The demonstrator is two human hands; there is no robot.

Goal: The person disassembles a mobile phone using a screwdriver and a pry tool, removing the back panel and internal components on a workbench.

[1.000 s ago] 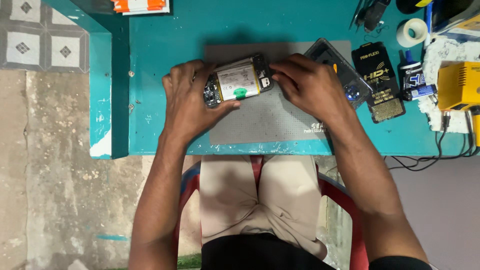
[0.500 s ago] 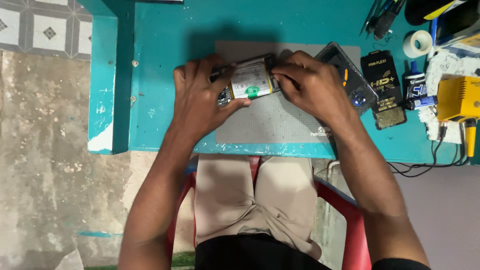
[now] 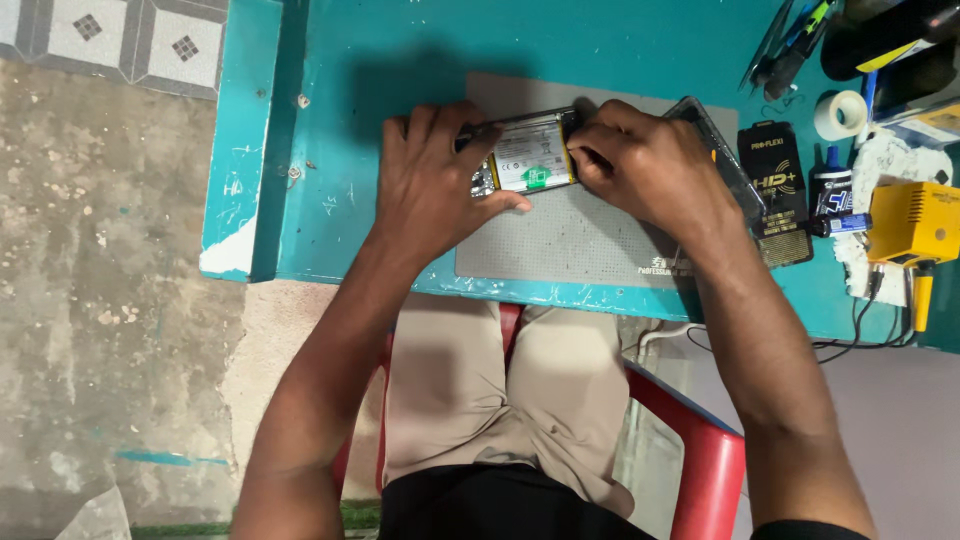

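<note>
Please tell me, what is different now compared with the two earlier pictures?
Little has changed. The left hand and right hand keep pressing the opened phone on the grey mat, with only small finger shifts at its ends. The camera view drifted. The yellow tool and tape roll stayed put.

Wore beige trousers, a black top; left hand and right hand bare, forearms uncovered.

Phone repair workshop: teal bench, grey work mat, opened phone, tools, tape roll
</note>
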